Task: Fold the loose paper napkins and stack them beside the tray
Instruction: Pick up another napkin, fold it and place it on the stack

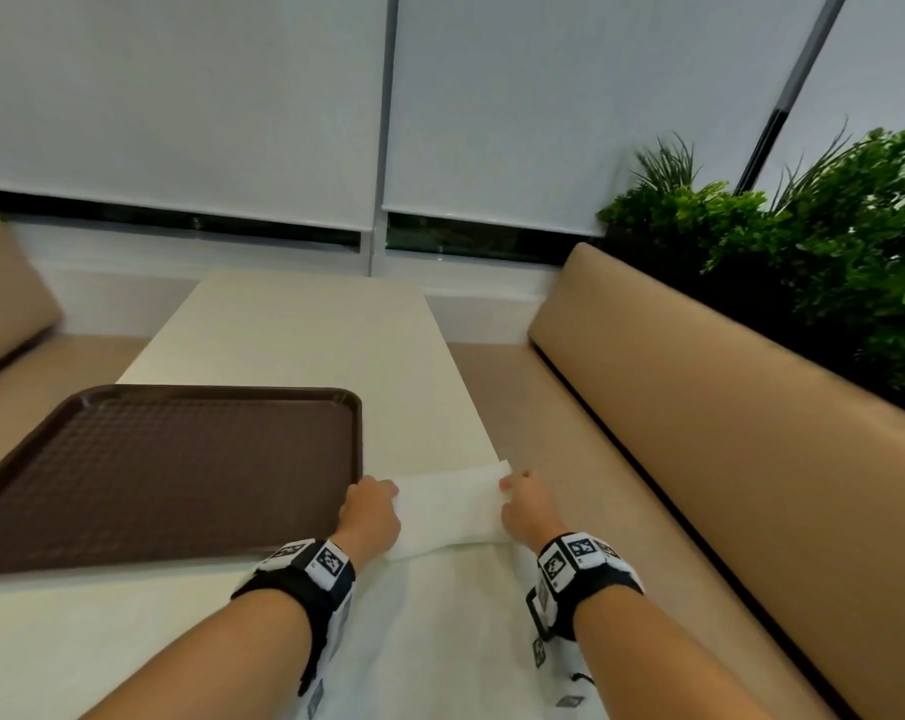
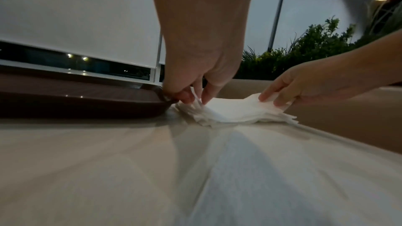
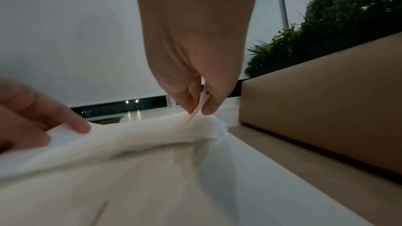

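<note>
the brown tray lay on the left half of the pale table, and its ribbed floor held nothing. just beside its right rim, on the bare tabletop, sat the stack of white napkins, its layers fanned out unevenly at both ends in the left wrist view.

the left hand pinched the stack's left end between thumb and fingertips, right against the tray's near right corner. the right hand pinched a thin white edge at the stack's right end between thumb and forefinger, lifted slightly off the pile. that end reached the table's right edge and slightly overhung it.

past that edge ran a tan bench seat with a padded backrest, green plants behind it. the far half of the table, toward the window blinds, lay open.
</note>
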